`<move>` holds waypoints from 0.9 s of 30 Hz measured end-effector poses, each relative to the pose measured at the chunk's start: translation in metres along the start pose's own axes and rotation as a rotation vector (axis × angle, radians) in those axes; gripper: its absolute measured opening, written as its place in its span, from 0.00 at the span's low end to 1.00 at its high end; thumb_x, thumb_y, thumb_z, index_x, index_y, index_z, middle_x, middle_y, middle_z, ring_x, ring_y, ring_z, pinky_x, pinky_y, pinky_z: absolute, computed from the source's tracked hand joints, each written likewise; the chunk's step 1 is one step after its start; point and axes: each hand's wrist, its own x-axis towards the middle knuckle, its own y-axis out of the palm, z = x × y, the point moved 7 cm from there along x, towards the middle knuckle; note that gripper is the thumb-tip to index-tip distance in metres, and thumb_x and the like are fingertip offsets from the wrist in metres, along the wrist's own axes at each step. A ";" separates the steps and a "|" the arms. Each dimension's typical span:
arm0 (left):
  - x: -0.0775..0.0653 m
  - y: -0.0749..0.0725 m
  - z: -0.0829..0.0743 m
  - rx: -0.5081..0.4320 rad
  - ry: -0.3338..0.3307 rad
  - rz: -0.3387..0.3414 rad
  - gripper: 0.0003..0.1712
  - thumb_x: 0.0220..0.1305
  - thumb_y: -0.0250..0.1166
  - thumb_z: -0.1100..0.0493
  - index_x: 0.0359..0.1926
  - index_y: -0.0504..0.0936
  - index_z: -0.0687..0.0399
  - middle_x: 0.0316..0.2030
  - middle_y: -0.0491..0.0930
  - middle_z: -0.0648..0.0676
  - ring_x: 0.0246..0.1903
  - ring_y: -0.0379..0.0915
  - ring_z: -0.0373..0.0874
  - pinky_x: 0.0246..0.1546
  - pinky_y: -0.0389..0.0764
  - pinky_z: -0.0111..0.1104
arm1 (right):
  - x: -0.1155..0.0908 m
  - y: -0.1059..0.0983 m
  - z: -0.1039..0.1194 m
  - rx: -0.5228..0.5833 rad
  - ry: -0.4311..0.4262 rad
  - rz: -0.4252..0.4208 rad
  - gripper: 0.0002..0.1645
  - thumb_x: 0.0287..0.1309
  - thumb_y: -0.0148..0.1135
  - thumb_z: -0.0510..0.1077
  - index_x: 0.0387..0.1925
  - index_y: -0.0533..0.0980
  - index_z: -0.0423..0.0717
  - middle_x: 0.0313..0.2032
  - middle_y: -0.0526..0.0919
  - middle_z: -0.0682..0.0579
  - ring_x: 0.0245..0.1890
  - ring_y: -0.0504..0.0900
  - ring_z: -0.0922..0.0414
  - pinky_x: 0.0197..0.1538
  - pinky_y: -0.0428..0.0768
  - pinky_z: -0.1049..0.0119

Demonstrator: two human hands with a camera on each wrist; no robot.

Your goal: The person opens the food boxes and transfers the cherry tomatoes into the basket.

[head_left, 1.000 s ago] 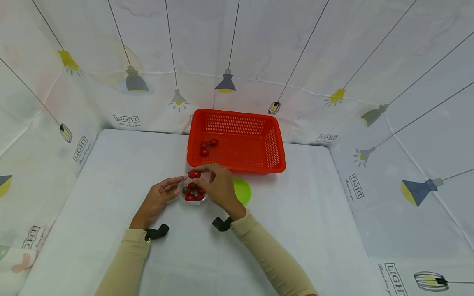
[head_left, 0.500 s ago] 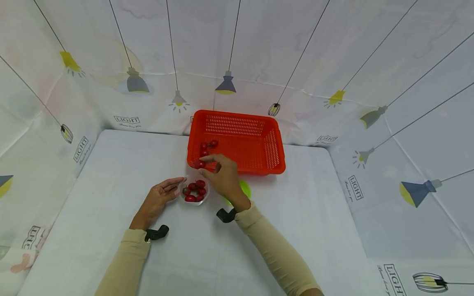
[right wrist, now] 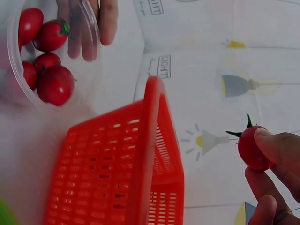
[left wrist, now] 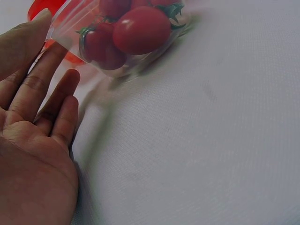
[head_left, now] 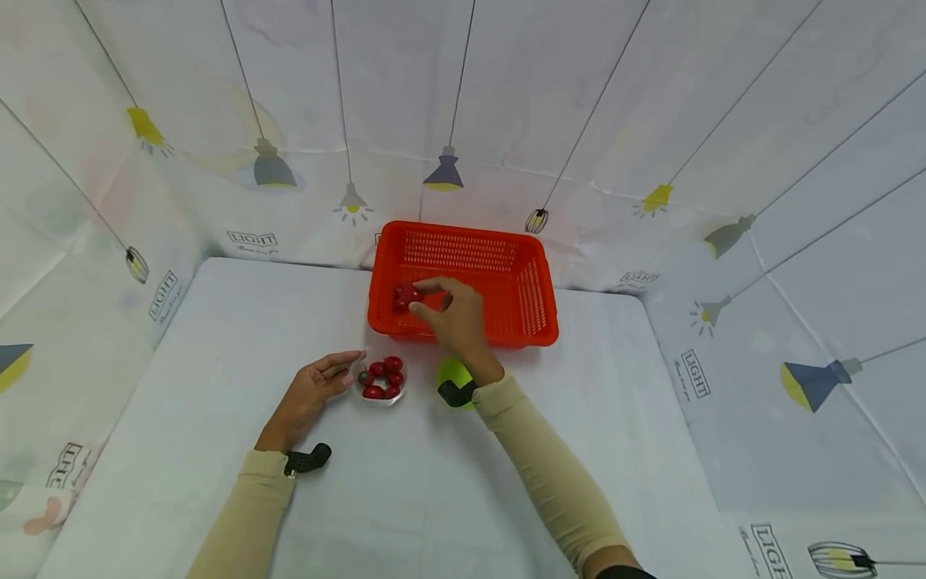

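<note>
My right hand (head_left: pixel 457 318) pinches a red cherry tomato (right wrist: pixel 251 147) between thumb and fingers, above the left part of the red basket (head_left: pixel 535 331). Green sepals stick out from this tomato in the right wrist view. With thumb and fingers at its rim, my left hand (head_left: pixel 307 396) holds a small clear plastic container (head_left: pixel 381 401) on the table. Several cherry tomatoes (left wrist: pixel 143 31) lie inside the container, some with green stems. More tomatoes in the basket are partly hidden behind the right hand and the pinched one.
A light green round lid (head_left: pixel 452 371) lies on the white table (head_left: pixel 376 498), partly covered by the right wrist and its black camera mount (head_left: pixel 457 393). Behind the basket rises a wall covering (head_left: pixel 311 209) printed with lamps.
My right hand has carried the cherry tomato up from the container, away from me and slightly right, over the basket. The left hand has stayed at the container.
</note>
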 end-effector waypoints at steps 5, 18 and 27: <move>-0.001 0.001 0.000 -0.001 -0.002 0.002 0.30 0.78 0.65 0.59 0.76 0.72 0.54 0.77 0.70 0.56 0.78 0.64 0.44 0.66 0.76 0.21 | 0.011 -0.009 -0.010 0.024 0.032 -0.015 0.17 0.61 0.79 0.46 0.52 0.88 0.57 0.47 0.91 0.57 0.25 0.70 0.53 0.28 0.69 0.66; -0.001 0.000 0.002 -0.004 -0.001 0.002 0.29 0.78 0.64 0.60 0.76 0.72 0.54 0.78 0.70 0.56 0.79 0.63 0.47 0.66 0.76 0.21 | 0.037 -0.012 -0.028 0.034 0.123 0.050 0.18 0.63 0.77 0.46 0.54 0.87 0.57 0.48 0.90 0.59 0.35 0.74 0.51 0.37 0.72 0.62; 0.000 -0.002 0.003 0.005 0.009 0.002 0.29 0.77 0.66 0.58 0.75 0.73 0.52 0.77 0.72 0.55 0.78 0.63 0.46 0.66 0.76 0.21 | 0.055 -0.007 -0.040 -0.029 0.173 0.135 0.17 0.64 0.77 0.43 0.54 0.88 0.55 0.52 0.91 0.56 0.40 0.77 0.53 0.41 0.77 0.62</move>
